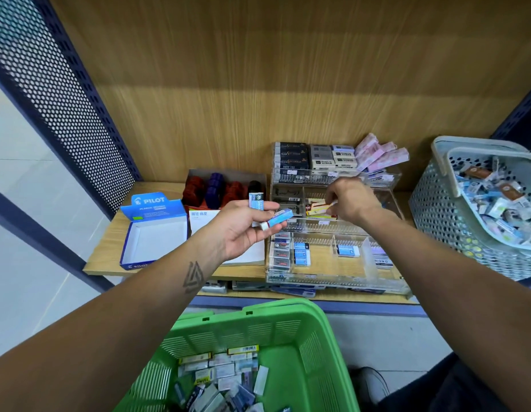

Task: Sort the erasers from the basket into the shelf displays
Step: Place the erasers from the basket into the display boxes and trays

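An open Pilot box (154, 230) sits at the shelf's left. The left hand (243, 227) holds two blue erasers (268, 214), fingers curled round them, above the green basket (326, 346) of unsorted stock. The right hand (348, 200) reaches into the acrylic display's (386, 278) middle tier, apparently pinching an eraser; placing is under way. Next, each blue eraser needs its matching compartment.

Both forearms are bare; the left forearm (157, 289) bears a dark interlocked-triangle tattoo (193, 277); dark trousers (454, 388), a pale shoe (372, 383).
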The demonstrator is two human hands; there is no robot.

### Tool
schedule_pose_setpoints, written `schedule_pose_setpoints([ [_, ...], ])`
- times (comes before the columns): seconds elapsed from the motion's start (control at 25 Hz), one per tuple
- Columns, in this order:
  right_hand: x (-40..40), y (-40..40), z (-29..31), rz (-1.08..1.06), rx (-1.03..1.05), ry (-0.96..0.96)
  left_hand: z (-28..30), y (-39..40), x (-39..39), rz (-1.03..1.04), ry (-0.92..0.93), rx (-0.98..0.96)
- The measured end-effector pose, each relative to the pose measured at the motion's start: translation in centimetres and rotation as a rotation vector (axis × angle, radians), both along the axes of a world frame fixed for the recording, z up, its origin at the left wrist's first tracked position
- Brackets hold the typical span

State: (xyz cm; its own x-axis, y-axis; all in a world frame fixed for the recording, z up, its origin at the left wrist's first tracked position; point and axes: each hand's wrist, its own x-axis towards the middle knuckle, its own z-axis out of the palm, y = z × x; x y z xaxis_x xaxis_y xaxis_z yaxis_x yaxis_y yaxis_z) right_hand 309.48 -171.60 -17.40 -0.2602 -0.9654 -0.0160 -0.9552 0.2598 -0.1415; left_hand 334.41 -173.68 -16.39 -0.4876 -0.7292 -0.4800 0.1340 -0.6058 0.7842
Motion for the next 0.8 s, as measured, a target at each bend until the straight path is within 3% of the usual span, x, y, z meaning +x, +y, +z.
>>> schedule_pose_setpoints([
  [0.28, -0.1, 0.3, 2.1, 0.110, 0.147, 0.012, -0.1, 0.1, 0.1, -0.002, -0.010, 0.001],
  [0.6, 0.8, 0.2, 1.9, 0.134, 0.170, 0.058, -0.1, 0.2, 0.6, -0.014, -0.017, -0.005],
  [0.8, 1.9, 0.7, 1.4, 0.167, 0.356, 0.062, 0.1, 0.4, 0.3, -0.022, -0.014, -0.014],
])
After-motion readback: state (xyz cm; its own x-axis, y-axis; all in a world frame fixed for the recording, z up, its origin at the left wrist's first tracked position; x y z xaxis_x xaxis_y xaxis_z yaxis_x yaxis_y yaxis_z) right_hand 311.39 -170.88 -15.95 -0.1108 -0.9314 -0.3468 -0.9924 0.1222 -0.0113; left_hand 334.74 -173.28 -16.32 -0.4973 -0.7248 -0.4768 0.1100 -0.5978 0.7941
